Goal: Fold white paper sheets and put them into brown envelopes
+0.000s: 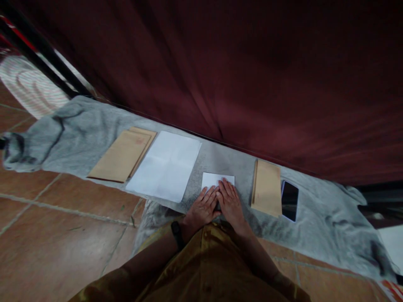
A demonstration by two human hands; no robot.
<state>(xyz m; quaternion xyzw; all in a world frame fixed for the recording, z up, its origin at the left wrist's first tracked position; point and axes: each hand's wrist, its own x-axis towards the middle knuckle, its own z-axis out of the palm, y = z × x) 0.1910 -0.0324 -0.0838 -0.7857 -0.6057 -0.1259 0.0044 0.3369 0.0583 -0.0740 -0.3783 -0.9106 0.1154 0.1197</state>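
A small white piece of paper (217, 178), which looks folded, lies on the grey cloth right in front of me. My left hand (204, 205) rests flat on its lower left part, fingers stretched out. Beside it, my right hand (229, 201) lies on the right part of the paper with its fingers extended. The fingertips of both hands come close together near the middle, and the paper's lower part is hidden under them. To the left is a larger stack of white sheets (166, 165) with faint crease lines.
Brown envelopes (121, 155) lie left of the white sheets. More brown envelopes (267, 186) sit to my right, next to a phone (289, 200) with a dark screen. The grey cloth (220, 157) covers a narrow surface along a dark red curtain (239, 92). Tiled floor (63, 235) shows below.
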